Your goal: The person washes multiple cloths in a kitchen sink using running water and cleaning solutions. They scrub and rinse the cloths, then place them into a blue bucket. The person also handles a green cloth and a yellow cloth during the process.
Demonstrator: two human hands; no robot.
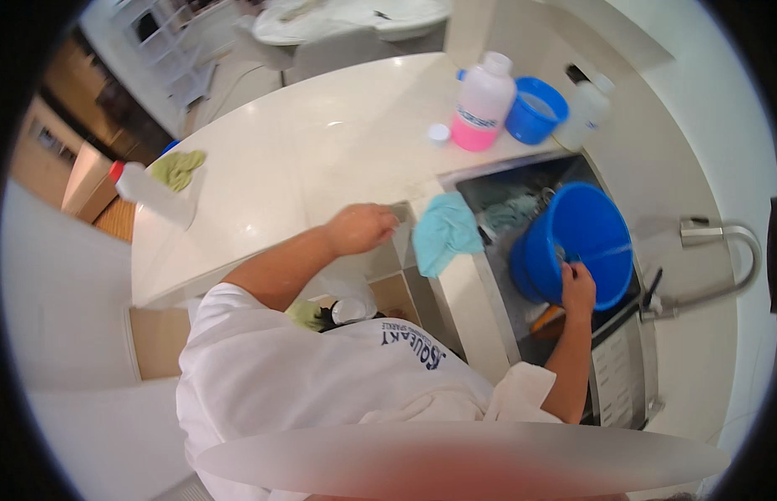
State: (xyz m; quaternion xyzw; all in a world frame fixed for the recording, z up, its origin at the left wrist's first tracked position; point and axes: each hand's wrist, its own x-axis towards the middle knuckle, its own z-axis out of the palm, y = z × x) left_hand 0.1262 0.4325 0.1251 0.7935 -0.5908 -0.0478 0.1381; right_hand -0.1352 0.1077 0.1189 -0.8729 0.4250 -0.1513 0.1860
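Observation:
My right hand (579, 288) is closed at the near rim of a blue bucket (530, 265) in the sink. A small dark, greyish thing shows at its fingertips inside the bucket; its kind is unclear. A thin stream of water runs into the bucket from the right. My left hand (363, 230) hovers by the counter's inner edge, fingers curled together, with nothing visible in them. Just right of it, a light blue cloth (447, 235) drapes over the sink's front edge. Beyond the bucket, a greyish-green cloth (512, 212) lies in the sink.
A bottle of pink liquid (482, 104), a white cap (439, 134), a small blue tub (536, 113) and a clear bottle (586, 117) stand behind the sink. The curved faucet (739, 250) rises at right. A red-capped white bottle (154, 196) and green cloth (180, 169) lie on the left counter.

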